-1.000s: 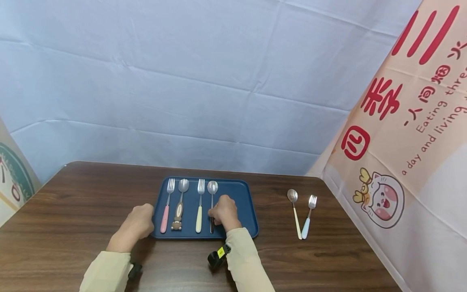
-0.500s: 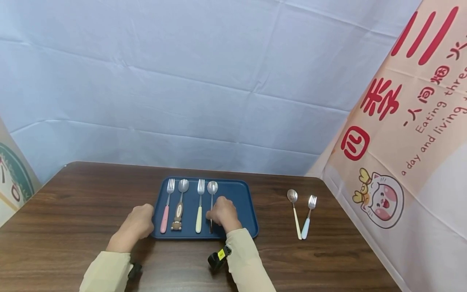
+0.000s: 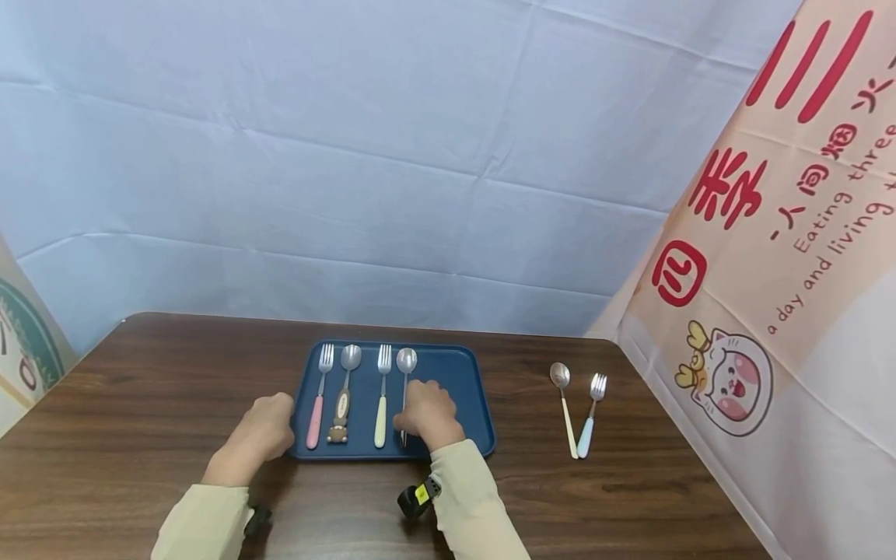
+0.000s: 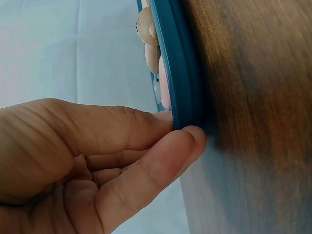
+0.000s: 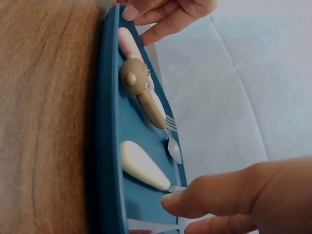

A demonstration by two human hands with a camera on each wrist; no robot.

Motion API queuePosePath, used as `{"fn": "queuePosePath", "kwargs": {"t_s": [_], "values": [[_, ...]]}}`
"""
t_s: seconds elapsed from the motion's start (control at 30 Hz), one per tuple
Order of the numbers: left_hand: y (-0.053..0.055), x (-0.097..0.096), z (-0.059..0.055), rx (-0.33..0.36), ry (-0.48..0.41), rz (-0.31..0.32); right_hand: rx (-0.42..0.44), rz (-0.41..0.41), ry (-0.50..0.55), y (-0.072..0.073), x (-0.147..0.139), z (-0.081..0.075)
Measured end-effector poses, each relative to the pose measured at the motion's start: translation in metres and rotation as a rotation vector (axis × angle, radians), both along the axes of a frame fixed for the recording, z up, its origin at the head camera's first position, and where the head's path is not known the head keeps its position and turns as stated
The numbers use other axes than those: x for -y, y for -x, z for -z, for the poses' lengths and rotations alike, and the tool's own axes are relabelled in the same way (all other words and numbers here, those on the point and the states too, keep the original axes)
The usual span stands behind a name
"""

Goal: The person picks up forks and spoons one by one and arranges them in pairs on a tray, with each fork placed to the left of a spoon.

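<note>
Pinching the dark blue tray (image 3: 458, 373) at its near-left corner, our left hand (image 3: 257, 430) has its thumb on the rim and its fingers bent against the underside. Our right hand (image 3: 428, 412) is over the tray, right of centre, with thumb and forefinger slightly parted around the handle of a slim metal spoon (image 3: 406, 361); whether they actually grip it we cannot tell. That spoon's bowl shows just beyond our right hand, pointing away from us.

Between our two hands, three more pieces lie lengthwise in the tray: a pink-handled fork (image 3: 316, 421) nearest the left hand, a brown bear-handled spoon (image 3: 339, 416) beside it, then a pale yellow-handled fork (image 3: 381, 421) just left of the metal spoon. Well to the right of both hands, on the wood-grain surface (image 3: 161, 389), we see a cream-handled spoon (image 3: 568, 425) and a light-blue-handled fork (image 3: 587, 437), their handle ends close together and their heads spread apart.
</note>
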State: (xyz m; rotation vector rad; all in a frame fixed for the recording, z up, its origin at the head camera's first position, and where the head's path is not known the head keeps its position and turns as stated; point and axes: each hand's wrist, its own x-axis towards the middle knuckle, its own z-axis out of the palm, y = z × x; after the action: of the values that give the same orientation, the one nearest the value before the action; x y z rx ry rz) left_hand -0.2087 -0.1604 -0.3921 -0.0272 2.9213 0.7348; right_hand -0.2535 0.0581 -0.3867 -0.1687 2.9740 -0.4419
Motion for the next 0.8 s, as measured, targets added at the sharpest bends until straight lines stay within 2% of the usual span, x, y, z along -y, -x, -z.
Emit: {"fn": "queuePosePath", "kwargs": {"t_s": [0.2,0.63,0.8], "values": [[0.000,0.000,0.002,-0.013,-0.005,0.012,-0.001,0.003,-0.041,-0.001,0.000,-0.002],[0.001,0.000,0.001,-0.012,0.002,0.016,-0.003,0.000,0.045,-0.001,-0.011,-0.001],[0.001,0.001,0.001,-0.025,0.007,0.024,-0.016,0.025,0.053,0.001,-0.022,-0.002]]}}
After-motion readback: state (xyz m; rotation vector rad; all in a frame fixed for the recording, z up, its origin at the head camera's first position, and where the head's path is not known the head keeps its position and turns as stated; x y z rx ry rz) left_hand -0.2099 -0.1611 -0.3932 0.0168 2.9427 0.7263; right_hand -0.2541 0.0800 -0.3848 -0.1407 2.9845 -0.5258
